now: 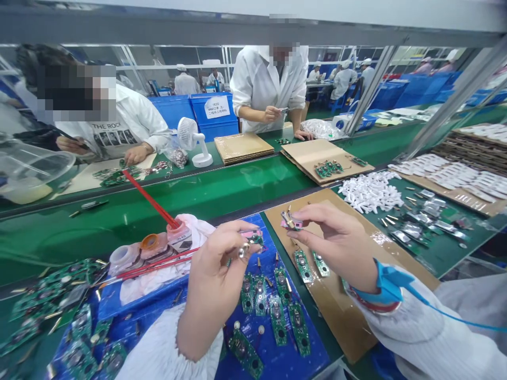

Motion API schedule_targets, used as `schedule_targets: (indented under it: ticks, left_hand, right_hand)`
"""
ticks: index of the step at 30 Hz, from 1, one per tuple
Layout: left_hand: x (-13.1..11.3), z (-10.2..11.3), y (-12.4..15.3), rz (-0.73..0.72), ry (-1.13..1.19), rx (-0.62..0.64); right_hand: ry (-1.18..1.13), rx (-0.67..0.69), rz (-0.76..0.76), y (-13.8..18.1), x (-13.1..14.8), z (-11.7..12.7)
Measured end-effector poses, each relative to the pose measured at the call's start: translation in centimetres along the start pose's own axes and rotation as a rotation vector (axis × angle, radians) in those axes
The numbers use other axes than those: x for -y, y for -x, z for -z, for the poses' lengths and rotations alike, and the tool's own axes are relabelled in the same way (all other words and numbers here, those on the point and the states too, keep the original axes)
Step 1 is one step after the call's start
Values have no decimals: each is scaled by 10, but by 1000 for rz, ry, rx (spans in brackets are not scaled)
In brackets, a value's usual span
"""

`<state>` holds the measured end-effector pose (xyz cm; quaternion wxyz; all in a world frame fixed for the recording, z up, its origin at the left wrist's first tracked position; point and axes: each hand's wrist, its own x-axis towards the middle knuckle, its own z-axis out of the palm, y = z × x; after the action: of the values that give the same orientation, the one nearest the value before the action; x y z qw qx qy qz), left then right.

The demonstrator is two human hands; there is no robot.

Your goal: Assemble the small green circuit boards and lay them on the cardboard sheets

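My left hand [212, 272] is closed on a small green circuit board [255, 237] with a pink edge, and a brass-coloured metal cylinder shows end-on at the fingers. In a pinch between thumb and fingers, my right hand [336, 237] holds another small circuit board [292, 224], also pink-edged with a brass cylinder on it. A blue strap [386, 279] circles my right wrist. Below my left hand, several green circuit boards [277, 319] lie on a blue mat [312, 364]. Under my right hand, more boards [303, 265] rest on brown cardboard [348, 330].
Small bottles [152, 245] and red sticks [152, 200] stand behind my left hand. Boards [55, 287] are heaped at left. White plastic parts [370, 191] and metal pieces [431, 211] lie at right. Across the green belt [222, 184] two people work near a white fan [194, 141].
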<state>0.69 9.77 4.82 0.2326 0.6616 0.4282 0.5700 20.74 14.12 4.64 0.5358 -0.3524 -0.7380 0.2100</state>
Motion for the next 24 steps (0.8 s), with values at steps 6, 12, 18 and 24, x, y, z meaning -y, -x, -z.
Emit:
schedule_targets:
  ticks: [6,12,18,24]
  left_hand:
    - [3,-2,1,-139,-21,30]
    - [4,-6,-3,-169,-96,67]
    - [6,-17,-12,-151,-123,76]
    - [23,-56,-51,260,112,6]
  right_hand:
    - [4,-17,-13,2,-5,3]
    - [12,8,-71,6,-13,12]
    - [254,-17,-453,-12,-65,61]
    - [605,179,-929,-30,-168,108]
